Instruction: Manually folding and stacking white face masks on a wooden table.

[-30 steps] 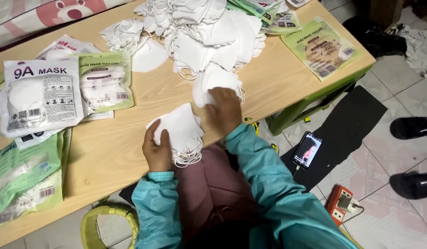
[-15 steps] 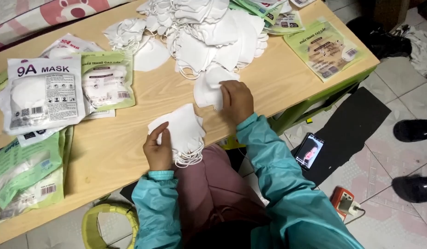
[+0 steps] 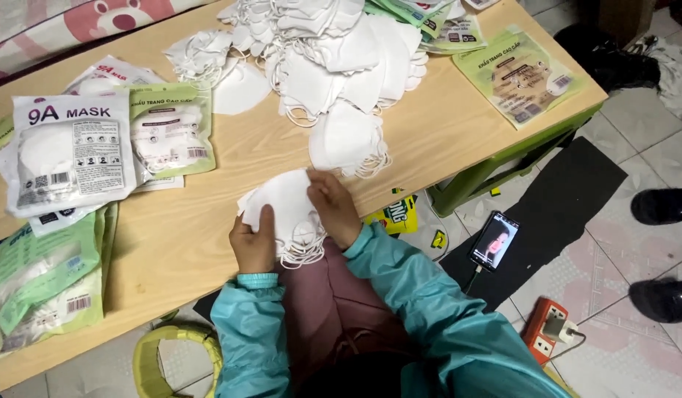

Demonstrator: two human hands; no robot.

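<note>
Down at the near edge of the wooden surface (image 3: 171,250), both hands meet on a small stack of white face masks (image 3: 286,206), its ear loops hanging off the edge toward the person's lap. The left hand (image 3: 254,243) grips the stack's left side, thumb pressed on top and fingers curled beneath. The right hand (image 3: 333,210) pinches the top mask at its right edge, fingers closed on it. Just beyond lies a single white mask (image 3: 347,140), and behind that a big loose heap of masks (image 3: 333,44). Packed mask pouches (image 3: 105,140) sit to the left, and a green pouch (image 3: 522,74) lies at the far right corner. On the floor to the right, a phone (image 3: 494,241) rests lit on a black mat (image 3: 555,206).
</note>
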